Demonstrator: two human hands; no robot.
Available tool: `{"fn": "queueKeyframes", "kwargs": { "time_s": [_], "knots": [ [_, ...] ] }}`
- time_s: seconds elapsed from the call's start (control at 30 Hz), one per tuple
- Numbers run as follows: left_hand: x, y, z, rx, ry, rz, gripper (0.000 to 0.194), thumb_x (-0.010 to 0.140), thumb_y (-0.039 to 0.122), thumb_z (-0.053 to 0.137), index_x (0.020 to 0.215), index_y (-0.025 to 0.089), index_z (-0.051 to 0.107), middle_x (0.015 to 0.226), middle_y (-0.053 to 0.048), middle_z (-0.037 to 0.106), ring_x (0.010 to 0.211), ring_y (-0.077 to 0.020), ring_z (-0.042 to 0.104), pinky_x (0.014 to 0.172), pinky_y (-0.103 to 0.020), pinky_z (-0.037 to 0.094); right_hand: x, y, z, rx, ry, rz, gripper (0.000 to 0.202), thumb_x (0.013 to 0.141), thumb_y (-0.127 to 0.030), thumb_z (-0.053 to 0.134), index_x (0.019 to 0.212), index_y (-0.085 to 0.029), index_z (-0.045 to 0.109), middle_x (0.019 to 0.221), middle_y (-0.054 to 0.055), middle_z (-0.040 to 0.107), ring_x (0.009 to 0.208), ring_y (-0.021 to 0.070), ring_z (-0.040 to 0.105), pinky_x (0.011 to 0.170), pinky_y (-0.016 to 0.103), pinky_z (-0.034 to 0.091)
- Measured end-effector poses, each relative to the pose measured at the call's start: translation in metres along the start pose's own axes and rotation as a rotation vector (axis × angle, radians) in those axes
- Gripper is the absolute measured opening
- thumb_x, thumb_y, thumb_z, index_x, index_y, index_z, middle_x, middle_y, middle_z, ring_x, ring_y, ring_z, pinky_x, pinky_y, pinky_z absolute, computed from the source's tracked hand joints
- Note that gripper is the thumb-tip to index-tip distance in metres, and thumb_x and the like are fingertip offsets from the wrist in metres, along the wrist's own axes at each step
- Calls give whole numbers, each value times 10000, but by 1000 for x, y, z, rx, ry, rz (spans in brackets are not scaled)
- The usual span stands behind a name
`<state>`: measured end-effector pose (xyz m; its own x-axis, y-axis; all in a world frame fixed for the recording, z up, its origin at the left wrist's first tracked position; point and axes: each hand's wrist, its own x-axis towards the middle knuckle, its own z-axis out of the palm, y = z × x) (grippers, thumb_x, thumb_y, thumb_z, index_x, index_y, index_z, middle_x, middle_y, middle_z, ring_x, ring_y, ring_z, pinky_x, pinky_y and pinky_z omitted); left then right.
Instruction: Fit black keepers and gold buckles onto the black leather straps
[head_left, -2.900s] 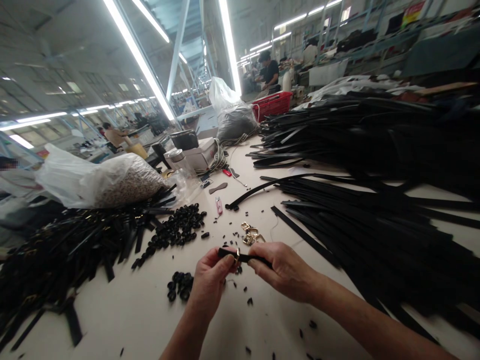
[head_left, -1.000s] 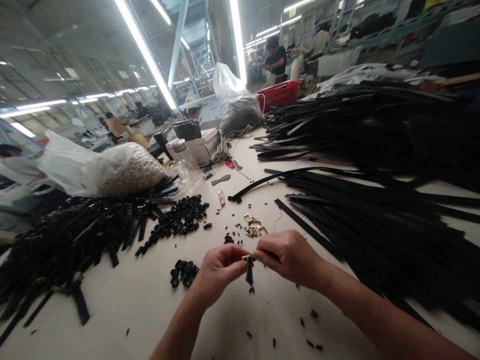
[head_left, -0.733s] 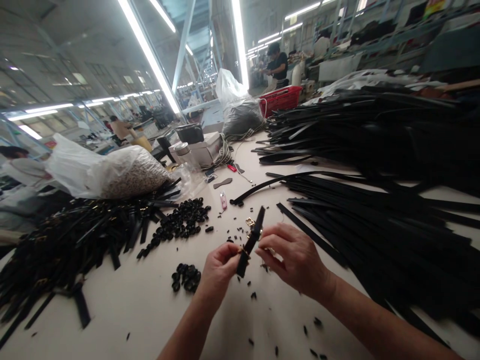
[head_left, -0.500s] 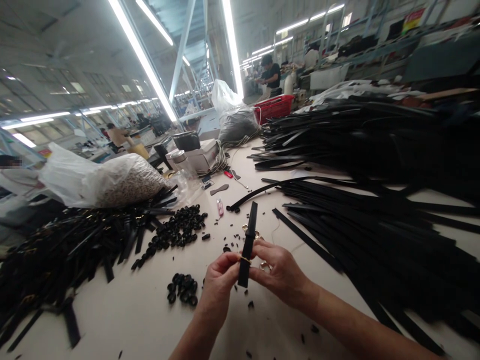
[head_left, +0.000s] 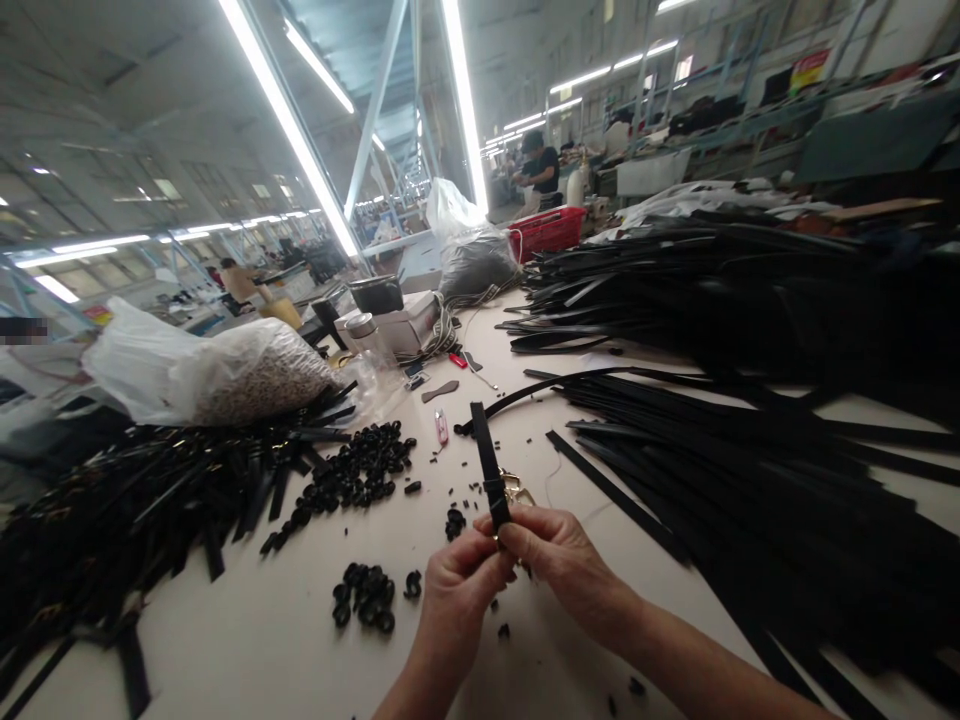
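Both of my hands meet at the lower end of a short black strap (head_left: 486, 450), which stands up from my fingers. My left hand (head_left: 463, 585) pinches it from the left, fingers closed. From the right, my right hand (head_left: 564, 555) grips it with the thumb pressed on its front. A black loop sits around the strap just above my fingers. Gold-coloured buckles (head_left: 516, 488) show behind the strap, above my right hand. Small black loops (head_left: 367, 598) lie in a cluster left of my hands, with a larger heap (head_left: 367, 460) beyond.
Long black straps (head_left: 712, 440) are piled across the right side. Finished-looking short straps (head_left: 187, 500) heap on the left beside a plastic bag (head_left: 255, 370) of small pieces. Pink thread snips (head_left: 441, 428) lie mid-table. A red basket (head_left: 547, 232) stands behind; a person (head_left: 538, 170) works farther off.
The strap has tilted to lean left at its top, and its lower end is now covered by my fingers. My right thumb has come over its front. The view has shifted slightly.
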<state>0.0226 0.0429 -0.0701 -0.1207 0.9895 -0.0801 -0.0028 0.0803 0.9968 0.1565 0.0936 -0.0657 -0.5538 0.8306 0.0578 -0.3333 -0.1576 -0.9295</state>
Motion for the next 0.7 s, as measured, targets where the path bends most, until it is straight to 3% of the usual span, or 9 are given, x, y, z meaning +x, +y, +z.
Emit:
{"fn": "queueKeyframes", "kwargs": {
  "time_s": [0.1,0.2,0.3,0.4,0.5,0.6,0.7],
  "knots": [
    [-1,1,0,45,-31,4,266,765,417,739,739,152,739,700,-39,603,640,-148,506,597,-243,418,-1,-1,-2,-66,28,-11,355,837,-495,642,756,-156,713,657,14,591,600,130,521,568,249,435],
    [4,8,-15,56,-31,7,279,765,419,731,827,147,748,739,-65,661,658,-163,561,612,-248,451,0,-3,-7,-204,96,-69,330,853,-482,623,839,-172,735,753,32,651,709,159,584,675,272,473],
    [14,20,-51,34,115,39,340,760,435,730,950,153,721,811,-81,705,686,-173,614,621,-248,477,2,-2,-12,-250,144,-37,368,845,-519,619,858,-167,726,867,68,704,808,188,646,742,287,498],
    [26,33,-95,117,302,103,358,754,460,721,941,156,688,878,-81,709,714,-173,632,623,-243,481,4,0,-14,-166,137,71,449,797,-593,631,860,-151,679,792,72,710,676,177,674,639,279,527],
    [39,37,-127,410,309,134,361,786,485,655,929,154,675,841,-71,697,722,-189,636,624,-260,477,5,1,-14,-178,144,82,433,779,-573,650,844,-144,651,657,32,671,553,137,630,550,244,515],
    [48,34,-134,670,222,144,274,796,433,639,856,172,697,777,-49,681,708,-200,618,634,-284,460,7,2,-16,-236,164,47,353,793,-500,645,794,-147,636,589,-3,625,485,98,566,484,204,472],
    [51,30,-123,762,132,150,135,766,339,685,765,207,716,759,-23,672,702,-193,600,674,-295,442,7,3,-18,-281,181,31,281,811,-437,620,762,-160,614,542,-37,575,435,76,507,428,180,413]
  ]
}}
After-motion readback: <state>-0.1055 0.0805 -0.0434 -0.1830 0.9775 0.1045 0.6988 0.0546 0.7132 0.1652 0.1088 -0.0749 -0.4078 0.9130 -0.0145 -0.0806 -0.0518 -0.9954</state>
